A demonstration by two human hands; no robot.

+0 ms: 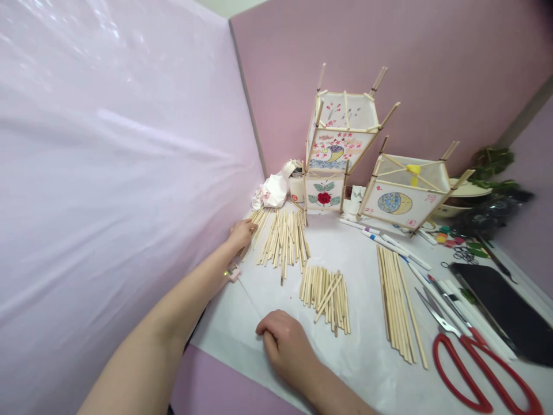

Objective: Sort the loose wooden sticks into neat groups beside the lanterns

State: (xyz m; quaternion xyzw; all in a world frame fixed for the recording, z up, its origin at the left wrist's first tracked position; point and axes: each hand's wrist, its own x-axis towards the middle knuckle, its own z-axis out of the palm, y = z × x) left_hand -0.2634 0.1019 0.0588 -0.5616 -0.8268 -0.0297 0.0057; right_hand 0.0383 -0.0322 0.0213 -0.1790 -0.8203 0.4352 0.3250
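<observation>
My left hand [242,235] reaches to the far left, its fingers curled over thin wooden sticks [259,222] beside the wall. My right hand [287,346] rests closed near the front of the white sheet. Toward its fingers runs a thin white cord [249,297] from a small pink device [233,272]; whether the fingers grip the cord cannot be made out. Between and beyond the hands lie a fanned pile of long sticks [283,242] and a pile of shorter sticks [326,294]. More long sticks [397,305] are laid side by side to the right.
Stick-framed paper lanterns stand behind: one with a rose [324,196] under a taller one [341,144], another [395,204] at right. Red-handled scissors [462,346], white pens [406,253], a black phone [501,305] and black bands [464,255] lie right. A jar [296,187] stands behind.
</observation>
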